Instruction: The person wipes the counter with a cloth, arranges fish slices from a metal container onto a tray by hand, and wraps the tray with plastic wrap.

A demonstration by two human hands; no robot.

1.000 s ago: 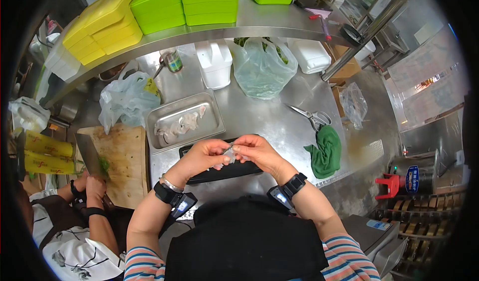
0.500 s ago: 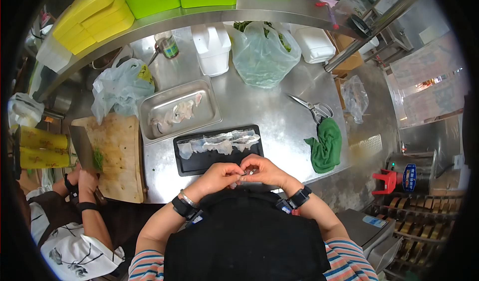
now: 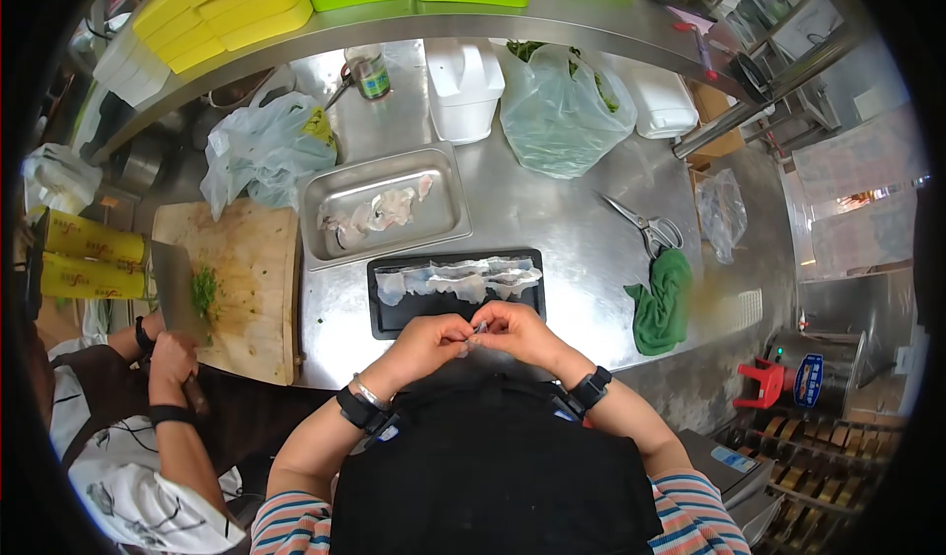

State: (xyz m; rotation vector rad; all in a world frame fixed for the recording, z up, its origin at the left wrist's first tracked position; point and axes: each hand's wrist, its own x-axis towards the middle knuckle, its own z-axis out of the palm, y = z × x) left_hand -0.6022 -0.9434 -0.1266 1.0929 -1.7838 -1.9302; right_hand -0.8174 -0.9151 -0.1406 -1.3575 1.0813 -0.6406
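My left hand [image 3: 431,342] and my right hand [image 3: 524,330] meet in front of my chest, at the near edge of a black tray [image 3: 394,323]. Both pinch a small pale, greyish piece [image 3: 480,328] between thumbs and fingertips; most of it is hidden by the fingers. On the tray lies a row of pale, translucent flesh pieces [image 3: 458,279], side by side. Behind it stands a shallow steel pan [image 3: 340,189] holding several similar pale pieces [image 3: 394,208] in a loose heap.
Scissors [image 3: 648,230] and a green cloth [image 3: 662,304] lie to the right. At left, a co-worker's hand [image 3: 173,356] holds a cleaver [image 3: 175,284] over a wooden board [image 3: 261,299] with chopped greens [image 3: 205,292]. Plastic bags [image 3: 567,122], a white container [image 3: 463,102] and a jar [image 3: 369,72] stand behind.
The view has turned slightly, so the table's things sit further right in the picture. My hands stay together, fingers shifted a little around the small piece. The chopped greens look more spread out.
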